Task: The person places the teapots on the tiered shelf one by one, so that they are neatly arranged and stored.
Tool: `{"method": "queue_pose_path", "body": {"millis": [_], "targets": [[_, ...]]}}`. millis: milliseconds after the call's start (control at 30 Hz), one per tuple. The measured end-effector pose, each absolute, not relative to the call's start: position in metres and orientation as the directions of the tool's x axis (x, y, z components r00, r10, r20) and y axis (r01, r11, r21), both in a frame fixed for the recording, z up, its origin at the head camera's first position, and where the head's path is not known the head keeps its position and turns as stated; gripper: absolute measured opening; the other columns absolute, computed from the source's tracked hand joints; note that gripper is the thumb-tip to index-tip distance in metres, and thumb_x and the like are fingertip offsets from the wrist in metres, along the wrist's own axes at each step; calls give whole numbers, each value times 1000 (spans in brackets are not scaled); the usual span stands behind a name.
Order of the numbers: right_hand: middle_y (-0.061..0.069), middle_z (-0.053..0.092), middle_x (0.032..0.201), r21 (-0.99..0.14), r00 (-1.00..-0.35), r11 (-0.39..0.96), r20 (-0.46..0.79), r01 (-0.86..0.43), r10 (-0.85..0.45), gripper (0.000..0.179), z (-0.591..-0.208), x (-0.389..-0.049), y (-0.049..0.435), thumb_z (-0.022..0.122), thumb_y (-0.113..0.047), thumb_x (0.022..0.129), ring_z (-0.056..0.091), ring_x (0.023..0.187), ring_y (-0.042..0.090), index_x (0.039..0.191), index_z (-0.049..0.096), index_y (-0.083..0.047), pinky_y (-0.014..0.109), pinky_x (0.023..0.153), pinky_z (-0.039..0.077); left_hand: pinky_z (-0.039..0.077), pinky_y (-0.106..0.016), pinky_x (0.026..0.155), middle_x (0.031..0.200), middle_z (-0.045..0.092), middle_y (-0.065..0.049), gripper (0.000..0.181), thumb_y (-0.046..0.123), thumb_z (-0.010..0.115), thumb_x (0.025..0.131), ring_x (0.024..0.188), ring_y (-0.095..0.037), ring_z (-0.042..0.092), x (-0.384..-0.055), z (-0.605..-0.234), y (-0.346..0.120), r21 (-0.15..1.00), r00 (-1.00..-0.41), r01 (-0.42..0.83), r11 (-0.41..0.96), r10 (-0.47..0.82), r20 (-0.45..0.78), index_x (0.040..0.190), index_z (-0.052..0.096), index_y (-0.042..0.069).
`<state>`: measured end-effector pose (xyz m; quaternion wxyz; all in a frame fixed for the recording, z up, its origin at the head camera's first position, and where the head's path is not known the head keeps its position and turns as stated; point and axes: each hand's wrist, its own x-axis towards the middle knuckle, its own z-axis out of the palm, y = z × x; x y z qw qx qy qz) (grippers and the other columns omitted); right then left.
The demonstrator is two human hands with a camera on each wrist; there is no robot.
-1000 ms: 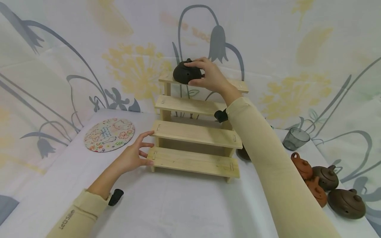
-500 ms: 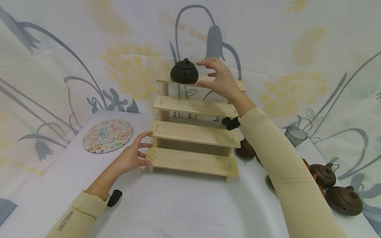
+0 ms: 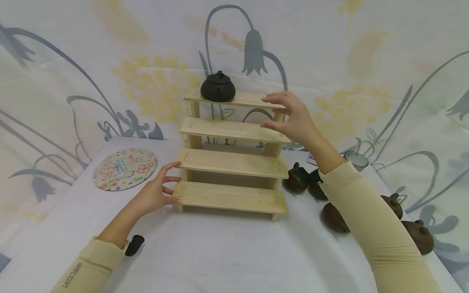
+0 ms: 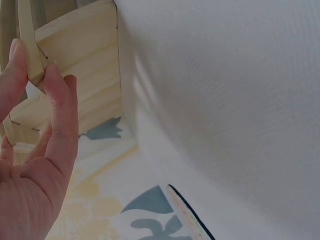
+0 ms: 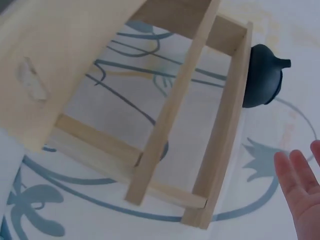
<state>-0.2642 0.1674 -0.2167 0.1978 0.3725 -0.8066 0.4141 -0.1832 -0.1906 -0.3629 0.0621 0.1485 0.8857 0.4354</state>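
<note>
On the top board of a four-step wooden display stand [image 3: 231,162], a black teapot [image 3: 218,87] sits upright towards the left end. My left hand [image 3: 155,195] holds the left end of the bottom step; in the left wrist view, thumb and fingers [image 4: 59,112] pinch the board's end. My right hand [image 3: 294,118] hovers empty in front of the stand's upper right, fingers apart and loosely bent, away from the teapot. In the right wrist view the same teapot [image 5: 262,77] stands beyond that hand's fingers.
A round floral mat [image 3: 125,169] lies left of the stand. To the right are several brown teapots, one [image 3: 294,179] close beside the stand and another [image 3: 333,217] nearer the front. A glass cup [image 3: 357,160] stands behind the right sleeve, which covers part of that group.
My right hand has let go of the black teapot and moved right and down from it. The teapot stays on the top board. My left hand keeps its hold on the stand.
</note>
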Motion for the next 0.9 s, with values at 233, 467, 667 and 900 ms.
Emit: {"method": "queue_pose_path", "body": {"millis": [233,467,667,900], "targets": [[18,50,124,-536,-637,345,652,-771,-412,55,-234,-246,188,76,11,67,47,114,15,118,57,6,33,89,44,49,-36,65,128,51,-24,100,5,79,72,87,-30,61,-183,-362,-190,791,-946,218,572,324,26,147,14,23],[16,48,124,-550,-655,356,651,-755,-383,55,-250,-230,207,73,19,65,44,116,12,116,54,12,32,90,44,49,-36,65,128,51,-24,101,6,79,72,87,-29,61,-182,-362,-190,788,-947,212,578,321,19,147,14,23],[9,49,124,-582,-690,373,644,-722,-330,56,-263,-219,219,74,18,65,45,115,11,117,56,8,27,89,44,49,-35,64,129,51,-23,101,6,79,72,87,-29,61,-182,-363,-190,790,-947,211,576,320,19,147,13,24],[16,47,127,-637,-746,393,603,-663,-283,54,-287,-211,234,73,15,70,46,115,11,120,55,6,28,90,43,49,-36,65,129,50,-24,101,3,79,72,87,-30,61,-183,-365,-190,790,-948,205,578,319,12,147,13,25]]}}
